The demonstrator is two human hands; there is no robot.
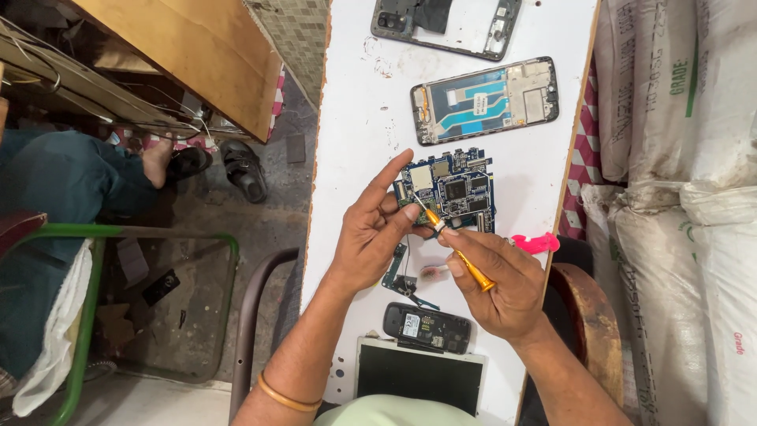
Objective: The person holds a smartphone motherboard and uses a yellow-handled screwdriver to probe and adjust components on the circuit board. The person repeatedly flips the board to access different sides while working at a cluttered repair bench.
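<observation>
The left hand (371,237) is pinching the blue phone circuit board (451,188) at its seven-o'clock corner, fingers closed on the edge. The right hand (497,288) is gripping an orange-handled screwdriver (461,256), its tip touching the board near that corner. The board is hovering above the white desk (355,118), at six o'clock from an open phone frame (485,100). It looks light, stiff and fragile, best held by its edges.

So the bench (355,118) is a narrow white board, pretty scuffed and stained. Lying on it: two gutted phone frames (484,100) up top (one shows blue flex cables inside), a pink plastic pry tool (538,243) at the right edge, a small dark phone back (426,326), and a screen panel (418,375) nearest the person.
</observation>
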